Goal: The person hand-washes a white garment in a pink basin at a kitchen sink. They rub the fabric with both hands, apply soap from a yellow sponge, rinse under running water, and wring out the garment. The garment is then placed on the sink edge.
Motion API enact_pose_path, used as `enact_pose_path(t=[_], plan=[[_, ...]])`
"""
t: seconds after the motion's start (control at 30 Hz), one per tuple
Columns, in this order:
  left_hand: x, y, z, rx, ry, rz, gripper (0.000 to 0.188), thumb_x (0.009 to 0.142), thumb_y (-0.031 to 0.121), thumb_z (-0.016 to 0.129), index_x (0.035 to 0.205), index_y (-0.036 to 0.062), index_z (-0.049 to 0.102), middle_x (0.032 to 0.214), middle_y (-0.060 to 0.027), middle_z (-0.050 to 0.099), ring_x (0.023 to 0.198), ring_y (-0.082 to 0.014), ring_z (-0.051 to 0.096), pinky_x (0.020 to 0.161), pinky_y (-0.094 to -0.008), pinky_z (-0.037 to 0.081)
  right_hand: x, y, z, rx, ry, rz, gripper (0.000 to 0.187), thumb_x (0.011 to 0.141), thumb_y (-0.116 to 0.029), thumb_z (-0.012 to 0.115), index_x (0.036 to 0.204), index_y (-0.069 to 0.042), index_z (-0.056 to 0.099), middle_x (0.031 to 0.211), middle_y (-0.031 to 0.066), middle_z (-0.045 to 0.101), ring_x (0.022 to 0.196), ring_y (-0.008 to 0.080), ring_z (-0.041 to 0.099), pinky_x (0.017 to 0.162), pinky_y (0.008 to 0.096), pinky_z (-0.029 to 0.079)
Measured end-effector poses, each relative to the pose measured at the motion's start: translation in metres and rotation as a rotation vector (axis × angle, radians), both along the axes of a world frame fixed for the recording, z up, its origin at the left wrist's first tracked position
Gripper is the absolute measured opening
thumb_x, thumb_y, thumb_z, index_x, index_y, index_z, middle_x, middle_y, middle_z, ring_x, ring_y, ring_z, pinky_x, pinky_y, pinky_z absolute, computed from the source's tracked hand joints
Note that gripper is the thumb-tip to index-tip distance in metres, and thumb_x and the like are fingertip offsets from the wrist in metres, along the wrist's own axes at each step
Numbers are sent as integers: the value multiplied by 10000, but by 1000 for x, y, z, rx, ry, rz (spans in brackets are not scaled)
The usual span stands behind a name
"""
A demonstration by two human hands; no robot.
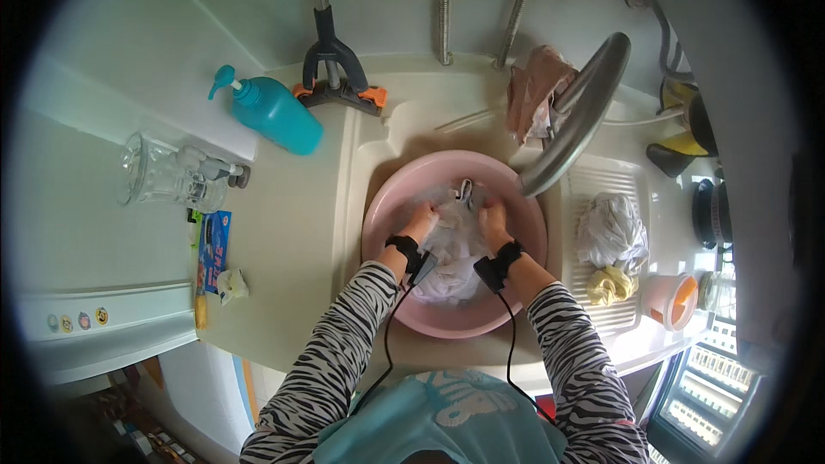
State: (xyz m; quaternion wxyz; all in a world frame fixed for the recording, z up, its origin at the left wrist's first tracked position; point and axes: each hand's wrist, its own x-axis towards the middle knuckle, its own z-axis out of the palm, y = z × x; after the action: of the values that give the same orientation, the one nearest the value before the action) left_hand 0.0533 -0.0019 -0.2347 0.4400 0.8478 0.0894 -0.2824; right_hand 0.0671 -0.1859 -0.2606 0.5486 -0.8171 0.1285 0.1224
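Observation:
A pink basin point(400, 185) stands in the sink and holds cloudy water with a white garment point(451, 271) soaking in it. A small dark-and-white patch shows on the cloth near the basin's far side. My left hand point(420, 222) is in the basin's left half, its fingers closed on the wet cloth. Across from it, my right hand point(495, 225) grips the same garment on the right, fingertips partly hidden by cloth and water. Both wrists wear black straps with small devices and cables.
A curved metal faucet point(580, 120) reaches over the basin's right rim, a brownish cloth point(534, 94) beside it. On the ribbed washboard lie a white cloth bundle point(613, 232) and a yellow cloth point(612, 286). A teal pump bottle point(277, 116) and glass jar point(155, 174) stand left.

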Motion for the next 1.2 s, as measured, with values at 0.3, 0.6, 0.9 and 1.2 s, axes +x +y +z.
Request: enact_pose_path(t=[0.3, 0.6, 0.9, 1.2], plan=[[-23, 13, 52, -827, 159, 321, 343, 860, 139, 616, 1182, 31, 564, 1052, -24, 617, 918, -111, 579, 814, -254, 454, -4, -13, 25, 588, 194, -200, 277, 864, -144, 599, 1118, -36, 579, 981, 52, 600, 838, 150, 565, 719, 275, 461], [-10, 5, 1, 376, -17, -61, 469, 865, 266, 548, 1259, 77, 378, 993, -212, 633, 1048, -383, 563, 851, -492, 426, -9, 10, 17, -201, -80, 98, 498, 818, -90, 612, 1281, 0, 451, 1200, 244, 509, 1115, 426, 487, 1006, 432, 352], [27, -1, 26, -422, 318, 186, 480, 820, 216, 643, 1236, 21, 506, 1173, -100, 552, 1130, -210, 492, 990, -339, 359, 30, 6, 5, -90, 212, 293, 282, 781, -144, 555, 1039, -30, 550, 1053, 176, 580, 989, 310, 557, 810, 414, 475], [-3, 5, 69, -789, 37, 55, 318, 877, 121, 569, 1162, -17, 539, 1053, -52, 585, 953, -108, 537, 843, -235, 425, -4, -16, 141, 843, 482, 232, 474, 854, -383, 584, 1240, -122, 497, 1185, 50, 518, 1116, 218, 476, 826, 515, 431]])
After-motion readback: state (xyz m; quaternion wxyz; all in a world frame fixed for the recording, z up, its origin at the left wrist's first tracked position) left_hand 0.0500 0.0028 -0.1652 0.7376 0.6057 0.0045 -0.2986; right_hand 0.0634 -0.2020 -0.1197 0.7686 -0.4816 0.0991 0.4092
